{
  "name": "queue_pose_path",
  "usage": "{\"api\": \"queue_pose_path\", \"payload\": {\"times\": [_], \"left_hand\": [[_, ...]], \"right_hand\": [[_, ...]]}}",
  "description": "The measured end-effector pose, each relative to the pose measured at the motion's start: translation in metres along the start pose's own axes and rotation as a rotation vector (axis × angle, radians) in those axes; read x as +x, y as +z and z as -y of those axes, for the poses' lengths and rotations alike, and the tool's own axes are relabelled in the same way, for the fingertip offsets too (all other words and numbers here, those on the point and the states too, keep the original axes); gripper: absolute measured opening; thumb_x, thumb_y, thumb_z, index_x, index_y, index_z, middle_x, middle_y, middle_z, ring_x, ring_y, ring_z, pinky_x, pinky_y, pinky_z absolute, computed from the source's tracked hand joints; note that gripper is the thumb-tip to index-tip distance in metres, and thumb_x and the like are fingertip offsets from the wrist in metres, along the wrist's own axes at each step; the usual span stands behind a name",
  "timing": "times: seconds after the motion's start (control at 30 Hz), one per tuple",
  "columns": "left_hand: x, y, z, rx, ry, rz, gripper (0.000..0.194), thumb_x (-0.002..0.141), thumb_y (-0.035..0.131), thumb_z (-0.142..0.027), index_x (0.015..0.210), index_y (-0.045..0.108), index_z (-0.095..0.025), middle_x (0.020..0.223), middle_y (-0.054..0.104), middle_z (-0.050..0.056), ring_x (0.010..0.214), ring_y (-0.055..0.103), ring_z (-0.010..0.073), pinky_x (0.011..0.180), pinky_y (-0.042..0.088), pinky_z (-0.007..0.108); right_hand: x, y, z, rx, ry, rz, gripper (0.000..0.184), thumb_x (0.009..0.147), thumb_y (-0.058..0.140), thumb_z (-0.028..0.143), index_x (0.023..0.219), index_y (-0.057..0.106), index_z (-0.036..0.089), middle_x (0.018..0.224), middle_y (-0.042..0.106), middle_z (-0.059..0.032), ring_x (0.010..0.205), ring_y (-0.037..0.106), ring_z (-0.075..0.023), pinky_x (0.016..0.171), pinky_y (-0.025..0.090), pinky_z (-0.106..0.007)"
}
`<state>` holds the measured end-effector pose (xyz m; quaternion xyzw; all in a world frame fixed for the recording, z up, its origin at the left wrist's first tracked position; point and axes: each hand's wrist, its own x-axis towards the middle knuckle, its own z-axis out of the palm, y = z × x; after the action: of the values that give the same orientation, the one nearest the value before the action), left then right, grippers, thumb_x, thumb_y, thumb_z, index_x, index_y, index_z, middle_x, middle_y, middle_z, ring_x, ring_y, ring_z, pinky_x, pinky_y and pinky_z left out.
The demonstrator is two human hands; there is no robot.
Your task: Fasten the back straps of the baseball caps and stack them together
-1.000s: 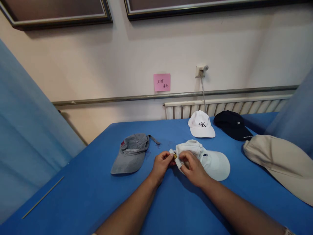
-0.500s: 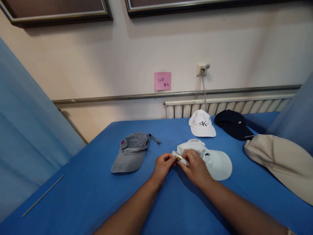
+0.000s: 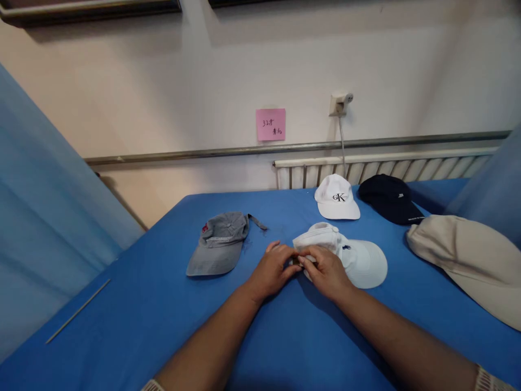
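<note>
A white baseball cap (image 3: 362,263) with a small dark emblem lies on the blue-covered table, its brim pointing right. At the back of this cap, my left hand (image 3: 273,271) and my right hand (image 3: 325,271) meet, thumbs and fingers pinched on its strap. A brass-coloured buckle (image 3: 296,261) shows between the fingertips, mostly covered by them. Left of my hands rests a grey cap (image 3: 222,244), its loose strap (image 3: 257,222) sticking out to the right.
Behind stand a white cap (image 3: 337,197) with black letters and a dark navy cap (image 3: 388,198). A beige cap (image 3: 464,255) lies at the right. A thin stick (image 3: 77,311) is on the left of the blue table cover (image 3: 163,326). Blue curtains (image 3: 52,217) hang at the sides.
My left hand has shifted slightly right and turned over the buckle, now hiding most of it. The fingertips of both hands are closer together. The view has tipped down a little.
</note>
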<state>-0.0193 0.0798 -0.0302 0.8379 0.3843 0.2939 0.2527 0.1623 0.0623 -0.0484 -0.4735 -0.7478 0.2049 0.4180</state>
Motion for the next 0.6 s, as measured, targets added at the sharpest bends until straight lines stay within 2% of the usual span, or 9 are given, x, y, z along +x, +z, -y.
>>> {"api": "queue_pose_path", "payload": {"times": [0.1, 0.17, 0.3, 0.6], "left_hand": [[0.001, 0.006, 0.0, 0.045, 0.023, 0.051, 0.019, 0.085, 0.061, -0.033, 0.1, 0.063, -0.02, 0.093, 0.064, 0.003, 0.091, 0.055, 0.0191, 0.096, 0.038, 0.037], [0.002, 0.01, -0.001, 0.0, 0.008, 0.053, 0.018, 0.086, 0.059, -0.033, 0.095, 0.064, -0.019, 0.089, 0.062, 0.003, 0.086, 0.055, 0.0173, 0.083, 0.043, 0.03], [0.003, 0.016, -0.004, -0.045, -0.037, 0.035, 0.02, 0.083, 0.062, -0.035, 0.089, 0.065, -0.016, 0.079, 0.059, 0.001, 0.075, 0.053, 0.0144, 0.07, 0.042, 0.025], [0.002, 0.014, -0.013, -0.008, -0.04, 0.022, 0.02, 0.083, 0.06, -0.035, 0.085, 0.066, -0.016, 0.076, 0.057, 0.0, 0.073, 0.052, 0.0129, 0.066, 0.039, 0.023]], "right_hand": [[-0.002, 0.002, -0.003, 0.115, 0.102, -0.035, 0.015, 0.089, 0.052, 0.03, 0.095, 0.063, 0.023, 0.089, 0.07, -0.003, 0.082, 0.064, -0.0208, 0.073, 0.047, -0.033], [-0.003, 0.004, -0.004, 0.195, 0.131, -0.049, 0.015, 0.088, 0.053, 0.032, 0.097, 0.061, 0.023, 0.086, 0.07, -0.0026, 0.077, 0.065, -0.0199, 0.07, 0.048, -0.032], [-0.005, 0.004, -0.001, 0.307, 0.095, -0.021, 0.013, 0.089, 0.052, 0.031, 0.095, 0.061, 0.023, 0.081, 0.068, -0.0008, 0.067, 0.062, -0.0164, 0.064, 0.048, -0.029], [-0.007, 0.0, 0.003, 0.391, 0.014, -0.019, 0.011, 0.087, 0.054, 0.025, 0.093, 0.062, 0.022, 0.086, 0.068, -0.0014, 0.072, 0.061, -0.015, 0.066, 0.048, -0.027]]}}
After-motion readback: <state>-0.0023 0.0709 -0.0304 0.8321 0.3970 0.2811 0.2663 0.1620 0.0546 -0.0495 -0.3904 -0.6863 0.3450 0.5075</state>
